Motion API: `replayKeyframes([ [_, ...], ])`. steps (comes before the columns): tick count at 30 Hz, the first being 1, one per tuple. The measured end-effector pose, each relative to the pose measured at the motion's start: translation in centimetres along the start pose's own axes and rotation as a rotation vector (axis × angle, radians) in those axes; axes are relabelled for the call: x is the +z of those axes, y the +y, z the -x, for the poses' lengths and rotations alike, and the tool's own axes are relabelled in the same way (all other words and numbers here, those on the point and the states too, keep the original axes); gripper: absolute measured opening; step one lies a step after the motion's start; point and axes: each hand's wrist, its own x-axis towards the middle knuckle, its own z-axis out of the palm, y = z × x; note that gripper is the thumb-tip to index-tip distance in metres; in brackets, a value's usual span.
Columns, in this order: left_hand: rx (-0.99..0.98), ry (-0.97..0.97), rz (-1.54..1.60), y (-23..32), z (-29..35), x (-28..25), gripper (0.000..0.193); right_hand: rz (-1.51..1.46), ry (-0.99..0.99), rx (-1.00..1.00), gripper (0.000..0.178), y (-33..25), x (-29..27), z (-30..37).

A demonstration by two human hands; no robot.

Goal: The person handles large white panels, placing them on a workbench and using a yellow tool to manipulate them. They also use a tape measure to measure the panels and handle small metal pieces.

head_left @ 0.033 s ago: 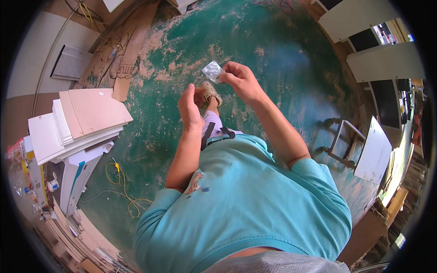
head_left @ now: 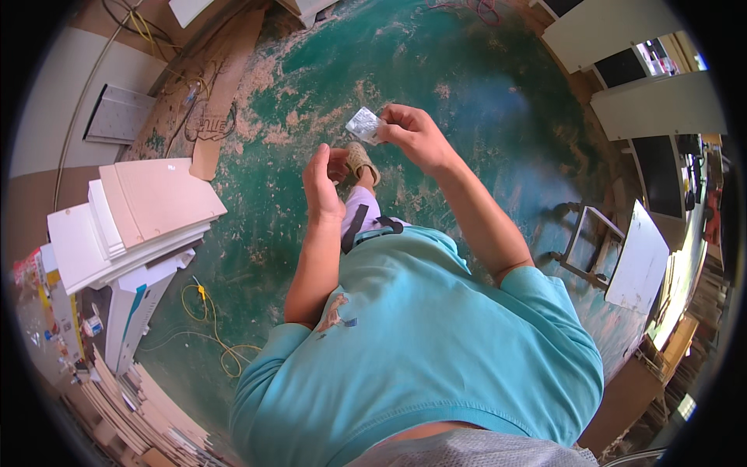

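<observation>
The setting was a workshop. Pale debris (head_left: 274, 135) littered the worn green floor (head_left: 261, 233); panels (head_left: 167, 198) lay stacked at left, with long strips (head_left: 117, 405) piled nearby.

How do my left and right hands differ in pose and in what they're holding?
The right hand pinches a small silver packet between thumb and fingers; the left hand is loosely cupped, with nothing visible in it. The left hand points mostly up the picture, while the right hand is angled toward the picture's left. The right hand also sits higher in the view than the left hand. Both are bare.
</observation>
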Motion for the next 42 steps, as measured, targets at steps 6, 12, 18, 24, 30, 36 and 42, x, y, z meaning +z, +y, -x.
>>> replayKeyframes([
  [6,0.088,-0.494,-0.03,9.1,-17.1,8.0,0.02,0.12,-0.242,0.113,0.016,-6.1,-8.5,-14.6],
  [12,0.057,-0.784,-0.117,16.7,-32.9,16.9,0.005,0.157,-0.084,0.025,0.018,-10.7,-16.7,-26.4],
  [18,0.045,-0.748,-0.166,18.5,-49.1,26.0,0.013,-0.015,-0.009,0.012,0.017,-10.1,-26.8,-40.7],
  [24,0.051,-0.618,-0.158,20.5,-64.6,34.3,0.009,-0.193,-0.042,-0.058,0.012,-9.7,-37.3,-58.3],
  [30,0.161,-0.312,-0.239,24.2,-78.8,38.9,0.013,-0.029,-0.168,0.048,0.02,-11.8,-43.2,-75.9],
  [36,0.221,-0.14,-0.252,24.0,-97.4,41.7,0.015,0.137,-0.22,0.211,0.022,-11.7,-49.4,-96.8],
  [42,0.378,-0.065,-0.559,26.8,-118.6,45.6,0.017,0.56,0.141,0.206,0.031,-8.5,-59.2,-121.7],
])
